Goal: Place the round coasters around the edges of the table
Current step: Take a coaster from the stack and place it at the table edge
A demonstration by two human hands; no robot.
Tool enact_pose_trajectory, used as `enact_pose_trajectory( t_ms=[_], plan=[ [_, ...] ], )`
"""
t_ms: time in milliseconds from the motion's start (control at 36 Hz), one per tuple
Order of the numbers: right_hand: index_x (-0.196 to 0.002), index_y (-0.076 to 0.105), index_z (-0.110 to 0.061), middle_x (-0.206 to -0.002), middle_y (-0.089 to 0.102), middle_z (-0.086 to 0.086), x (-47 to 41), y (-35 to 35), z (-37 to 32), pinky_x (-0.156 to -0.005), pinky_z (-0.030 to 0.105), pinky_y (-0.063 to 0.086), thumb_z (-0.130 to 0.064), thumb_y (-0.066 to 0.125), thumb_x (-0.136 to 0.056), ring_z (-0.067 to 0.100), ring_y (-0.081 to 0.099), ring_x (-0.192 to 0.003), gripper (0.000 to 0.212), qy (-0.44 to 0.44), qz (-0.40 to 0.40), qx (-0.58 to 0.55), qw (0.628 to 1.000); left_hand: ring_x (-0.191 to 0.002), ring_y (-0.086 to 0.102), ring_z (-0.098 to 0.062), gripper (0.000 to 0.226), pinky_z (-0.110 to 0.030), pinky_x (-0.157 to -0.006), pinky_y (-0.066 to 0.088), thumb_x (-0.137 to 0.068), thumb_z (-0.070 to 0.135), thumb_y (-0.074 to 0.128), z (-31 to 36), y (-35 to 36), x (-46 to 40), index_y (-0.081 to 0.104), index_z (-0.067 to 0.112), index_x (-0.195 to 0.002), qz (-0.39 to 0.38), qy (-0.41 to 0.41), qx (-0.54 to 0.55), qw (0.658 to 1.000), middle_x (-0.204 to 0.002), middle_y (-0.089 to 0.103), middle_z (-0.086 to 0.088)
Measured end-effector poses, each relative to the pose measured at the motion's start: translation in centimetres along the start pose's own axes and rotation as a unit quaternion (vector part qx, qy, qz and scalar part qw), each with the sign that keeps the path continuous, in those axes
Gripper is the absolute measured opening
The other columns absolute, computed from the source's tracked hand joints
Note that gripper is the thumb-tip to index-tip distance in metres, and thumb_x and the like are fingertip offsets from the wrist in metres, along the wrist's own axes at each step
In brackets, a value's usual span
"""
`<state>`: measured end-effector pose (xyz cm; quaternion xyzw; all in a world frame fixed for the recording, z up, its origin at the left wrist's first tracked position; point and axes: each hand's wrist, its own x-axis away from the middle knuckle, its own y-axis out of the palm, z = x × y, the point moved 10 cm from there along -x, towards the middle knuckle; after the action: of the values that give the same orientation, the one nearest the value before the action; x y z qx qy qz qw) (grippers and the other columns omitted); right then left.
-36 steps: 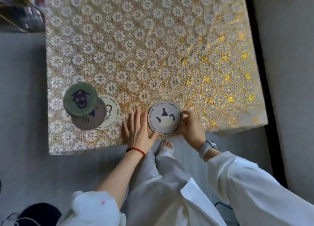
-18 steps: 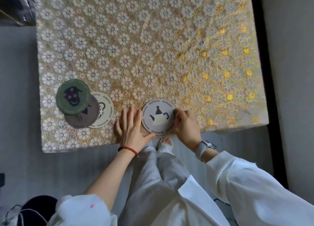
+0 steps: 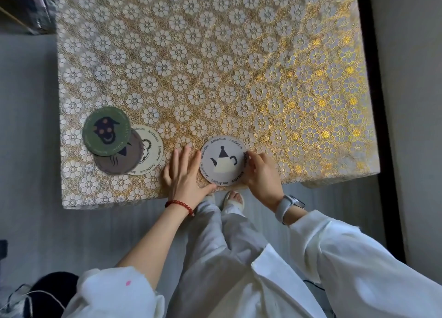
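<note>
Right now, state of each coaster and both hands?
Teapot coaster: flat at the near table edge, between both hands.
Green coaster: top of an overlapping pile.
Brown coaster: partly covered by green.
Cream coaster: bottom, mostly covered.
Left hand: flat, open, thumb at the teapot coaster's rim.
Right hand: fingertips on its right rim.

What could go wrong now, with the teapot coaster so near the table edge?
The teapot coaster sits by the near edge of the table; a nudge from the right hand or left hand might push it off. The lace cloth may also bunch under sliding.
</note>
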<state>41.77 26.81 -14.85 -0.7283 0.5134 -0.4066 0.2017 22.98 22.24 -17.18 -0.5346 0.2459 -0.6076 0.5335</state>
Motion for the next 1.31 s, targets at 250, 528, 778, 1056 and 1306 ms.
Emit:
enact_pose_trajectory(
  t_ms=[250,528,778,1056,1306],
  plan=[
    [-0.128,0.044,-0.006,-0.11,0.054,0.022,-0.2,-0.3,-0.4,-0.087,0.047,0.042,-0.008,0.044,-0.087,0.036,0.046,-0.103,0.041,0.0,0.008,-0.002,1.0,-0.142,-0.012,-0.022,0.097,-0.053,-0.111,0.001,-0.065,0.057,0.068,0.0,0.0,-0.4,0.015,0.031,-0.142,-0.017,-0.015,0.003,1.0,-0.156,-0.005,0.001],
    [-0.125,0.045,-0.005,-0.109,0.053,0.021,-1.1,-0.6,-0.8,-0.085,0.048,0.043,-0.008,0.044,-0.085,0.036,0.045,-0.102,0.04,-0.002,0.006,0.006,1.0,-0.142,-0.012,-0.022,0.098,-0.057,-0.108,0.006,-0.063,0.061,0.068,-0.3,0.1,-1.5,0.012,0.038,-0.141,-0.021,-0.028,0.0,0.999,-0.156,-0.008,0.004],
    [-0.119,0.05,-0.003,-0.101,0.054,0.02,-0.7,-0.6,-0.8,-0.08,0.042,0.04,-0.007,0.044,-0.085,0.034,0.045,-0.097,0.034,-0.016,0.014,0.024,0.999,-0.142,-0.012,-0.021,0.098,-0.057,-0.109,0.004,-0.061,0.056,0.072,-0.1,-0.1,-1.1,0.017,0.037,-0.14,-0.009,-0.022,0.005,1.0,-0.156,-0.008,0.004],
    [-0.121,0.049,-0.005,-0.103,0.054,0.022,-0.2,-0.5,-0.5,-0.084,0.045,0.037,-0.008,0.044,-0.086,0.037,0.044,-0.097,0.036,-0.016,0.007,0.03,0.999,-0.142,-0.011,-0.022,0.098,-0.055,-0.111,0.004,-0.061,0.055,0.072,0.2,-0.3,-0.5,0.017,0.036,-0.14,0.0,-0.012,0.002,1.0,-0.156,-0.004,0.002],
    [-0.128,0.04,-0.009,-0.116,0.049,0.018,-0.2,0.5,0.1,-0.088,0.049,0.038,-0.015,0.05,-0.083,0.035,0.04,-0.106,0.046,-0.016,-0.025,0.103,0.994,-0.142,-0.01,-0.023,0.098,-0.054,-0.111,0.003,-0.062,0.054,0.072,0.3,-0.2,-0.4,0.016,0.034,-0.141,-0.007,-0.018,0.002,1.0,-0.156,-0.002,-0.001]
  ],
)
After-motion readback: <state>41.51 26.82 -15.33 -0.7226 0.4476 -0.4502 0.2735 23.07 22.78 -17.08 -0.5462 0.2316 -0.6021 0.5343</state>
